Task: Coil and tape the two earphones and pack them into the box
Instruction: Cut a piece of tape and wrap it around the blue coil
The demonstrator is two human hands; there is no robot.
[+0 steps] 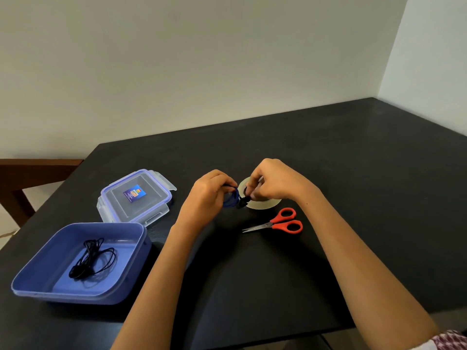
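The left hand (209, 195) grips a coiled blue earphone (231, 199), and the right hand (275, 181) pinches its black end above a tape roll (265, 204). Left of both hands and nearer the person, the open blue box (75, 295) holds a coiled black earphone (93, 258). Its lid (136, 195) lies just left of the left hand, and scissors (280, 223) lie below the right.

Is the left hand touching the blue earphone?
Touching. The head view shows the left hand gripping the coiled blue earphone, fingers curled round it.

Left grip (211, 192) and right grip (273, 181), both curled, nearly touching.
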